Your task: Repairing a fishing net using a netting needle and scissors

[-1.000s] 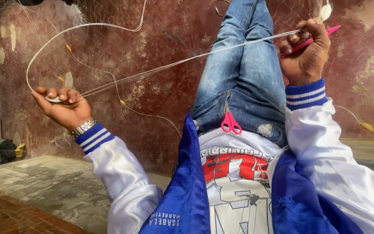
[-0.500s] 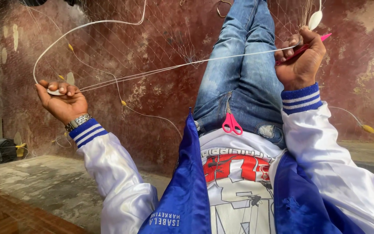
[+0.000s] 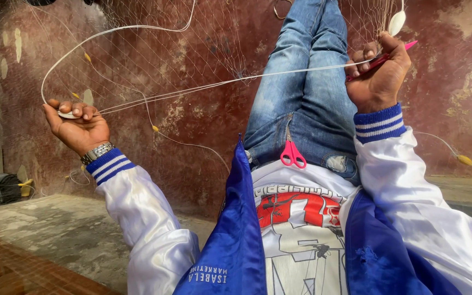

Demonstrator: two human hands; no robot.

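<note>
No containers here. Our left hand at 9 o'clock pinches white twine w/ a white float; right hand at 2 o'clock clamps a pink netting needle, twine taut btwn both across the fishing net. Pink scissors on our lap.

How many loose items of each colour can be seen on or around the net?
Pink: 2, the scissors on the lap and the netting needle in the right hand.
White: 2, the float near the right hand and the float in the left hand.
Yellow: 4, small floats along the net line.
Total: 8.
</note>
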